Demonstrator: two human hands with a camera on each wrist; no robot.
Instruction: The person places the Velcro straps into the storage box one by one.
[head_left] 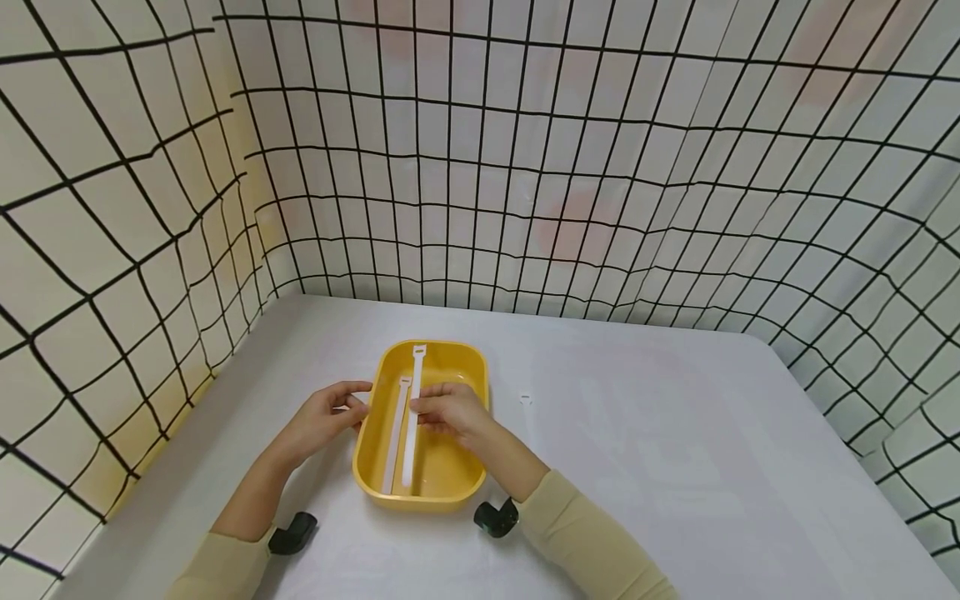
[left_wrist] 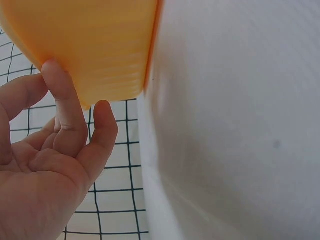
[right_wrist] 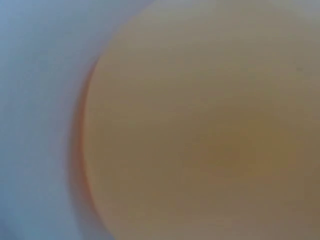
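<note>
A yellow plastic tray stands on the white table. My right hand reaches over its right side and pinches a white hook-and-loop cable tie between thumb and fingers, slotted head toward the back. Just left of it, a second white cable tie lies lengthwise in the tray. At the tray's left side is my left hand, its fingertips against the outer wall near the rim. The left wrist view shows those loosely bent fingers beside the tray wall. In the right wrist view, a blurred yellow surface hides the hand.
Another white cable tie lies on the table right of the tray, faint against the cloth. Black wire grid panels enclose the back and both sides. Dark wrist devices sit below both sleeves.
</note>
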